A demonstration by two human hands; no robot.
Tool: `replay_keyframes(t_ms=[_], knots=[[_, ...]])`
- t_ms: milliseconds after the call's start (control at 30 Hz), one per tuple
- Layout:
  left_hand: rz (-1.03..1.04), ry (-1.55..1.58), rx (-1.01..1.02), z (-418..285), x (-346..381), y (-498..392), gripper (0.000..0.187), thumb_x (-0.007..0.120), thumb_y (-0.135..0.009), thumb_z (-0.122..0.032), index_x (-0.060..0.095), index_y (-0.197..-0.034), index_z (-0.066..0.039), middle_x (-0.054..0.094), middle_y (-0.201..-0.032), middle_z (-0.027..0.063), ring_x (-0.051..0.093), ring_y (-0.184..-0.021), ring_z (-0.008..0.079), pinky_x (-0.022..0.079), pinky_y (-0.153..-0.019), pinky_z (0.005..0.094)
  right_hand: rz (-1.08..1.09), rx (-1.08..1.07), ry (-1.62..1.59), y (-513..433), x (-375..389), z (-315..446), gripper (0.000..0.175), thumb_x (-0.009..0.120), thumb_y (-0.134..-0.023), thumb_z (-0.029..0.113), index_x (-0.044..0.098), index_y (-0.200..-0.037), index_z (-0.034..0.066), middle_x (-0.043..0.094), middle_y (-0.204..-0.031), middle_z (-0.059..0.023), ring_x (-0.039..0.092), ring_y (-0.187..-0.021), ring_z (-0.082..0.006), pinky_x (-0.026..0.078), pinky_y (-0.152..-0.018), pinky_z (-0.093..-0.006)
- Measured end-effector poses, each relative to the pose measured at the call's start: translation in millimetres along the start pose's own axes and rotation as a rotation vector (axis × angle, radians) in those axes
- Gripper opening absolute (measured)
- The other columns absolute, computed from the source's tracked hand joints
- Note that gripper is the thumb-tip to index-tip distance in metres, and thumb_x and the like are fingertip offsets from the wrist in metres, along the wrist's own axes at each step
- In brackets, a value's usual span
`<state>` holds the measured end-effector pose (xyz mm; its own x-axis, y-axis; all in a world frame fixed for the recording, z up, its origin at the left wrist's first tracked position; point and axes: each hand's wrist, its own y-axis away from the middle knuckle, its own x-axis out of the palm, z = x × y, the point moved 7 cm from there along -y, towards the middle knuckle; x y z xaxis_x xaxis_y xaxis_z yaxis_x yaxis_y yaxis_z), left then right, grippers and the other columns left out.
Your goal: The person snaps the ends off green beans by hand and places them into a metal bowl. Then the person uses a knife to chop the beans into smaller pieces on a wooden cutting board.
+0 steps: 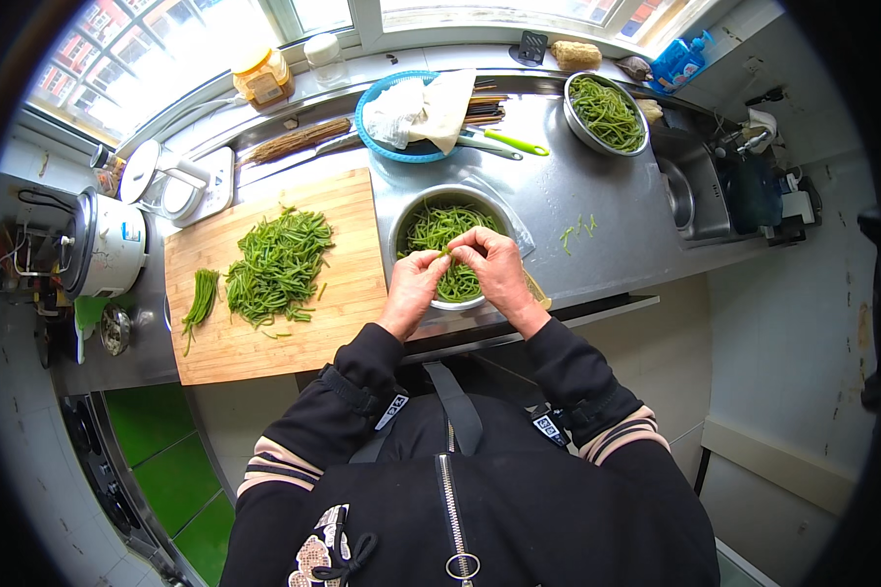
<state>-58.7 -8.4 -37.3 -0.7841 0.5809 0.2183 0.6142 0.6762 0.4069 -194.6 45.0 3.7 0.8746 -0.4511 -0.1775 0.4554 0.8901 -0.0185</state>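
Both my hands meet over a metal bowl (449, 189) filled with long green vegetable stems (448, 221). Between the thumb and fingertips of my left hand (409, 291) is a small piece of green stem (444, 252). My right hand (498, 273) pinches the same spot from the other side. To the left lies a wooden cutting board (346, 202). It bears a loose heap of short-cut green stems (280, 265) and, at its left side, a neat bundle of longer stems (203, 297). The hands hide part of the bowl's contents.
A second metal bowl (570, 121) of green stems stands at the back right, near the sink (712, 183). Stem scraps (578, 232) lie on the steel counter (617, 213). Behind is a blue basket (371, 88) with a white cloth (444, 106). A rice cooker (114, 246) stands far left.
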Motion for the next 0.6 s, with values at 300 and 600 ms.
replay_keyframes(t_ms=[300, 600], knots=[[0.213, -0.010, 0.013, 1.3, 8.9, -4.8, 0.023, 0.051, -0.107, -0.024, 0.063, -0.099, -0.006, 0.054, -0.080, -0.0053, 0.046, -0.069, 0.0033, 0.039, -0.060, 0.0218, 0.011, 0.070, -0.126, -4.6, 6.2, 4.2, 0.004, 0.068, -0.089, -0.001, 0.071, -0.092, -0.0010, 0.071, -0.082, -0.0045, 0.064, -0.072, -0.0091, 0.053, -0.067, -0.0245], [0.067, 0.043, 0.257, -36.9, -11.9, -16.7, 0.025, 0.044, -0.110, -0.025, 0.052, -0.093, -0.008, 0.061, -0.086, 0.0022, 0.057, -0.089, 0.0136, 0.047, -0.089, 0.0293, 0.038, -0.205, 0.442, -20.4, -29.5, 18.7, 0.007, 0.075, -0.081, 0.008, 0.072, -0.086, 0.0047, 0.070, -0.082, -0.0065, 0.067, -0.081, -0.0237, 0.054, -0.074, -0.0363]])
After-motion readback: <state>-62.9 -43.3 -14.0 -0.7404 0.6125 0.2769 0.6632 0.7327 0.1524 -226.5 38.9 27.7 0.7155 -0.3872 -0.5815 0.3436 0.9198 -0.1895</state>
